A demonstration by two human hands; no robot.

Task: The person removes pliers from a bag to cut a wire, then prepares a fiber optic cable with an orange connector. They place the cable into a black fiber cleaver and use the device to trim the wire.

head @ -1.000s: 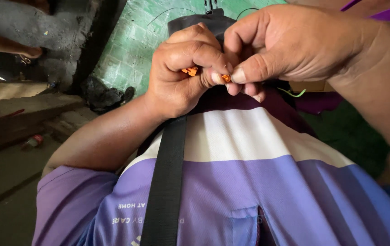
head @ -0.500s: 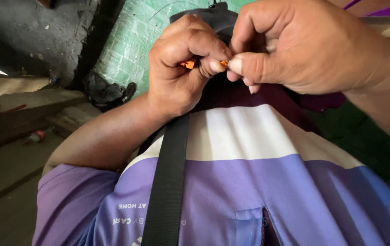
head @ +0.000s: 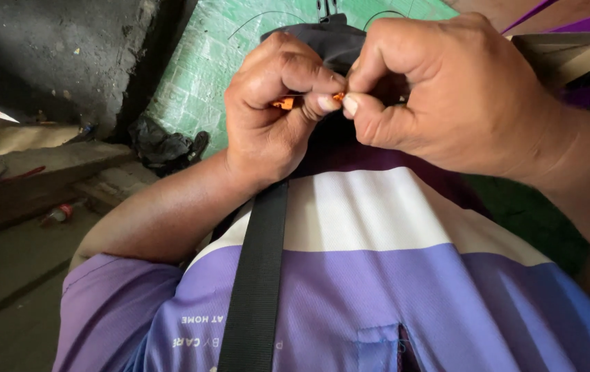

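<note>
My left hand (head: 271,114) is curled shut, pinching a small orange piece (head: 283,104) between thumb and fingers. My right hand (head: 446,89) presses close against it from the right, its thumb and forefinger pinched on another bit of orange piece (head: 338,97). The fingertips of both hands meet just above my chest. What the orange piece is cannot be made out; most of it is hidden in the fingers. Behind the hands lies a dark grey cloth item (head: 329,41) on a green gridded mat (head: 202,62).
A black strap (head: 260,275) runs down over my purple and white shirt (head: 391,275). A dark crumpled rag (head: 164,148) lies at the mat's edge. Concrete ledges (head: 33,172) and a dark wall are to the left. Purple material (head: 577,27) sits at upper right.
Both hands have stayed together on the orange piece, shifting slightly; the right fingers have closed in tighter against the left thumb.
</note>
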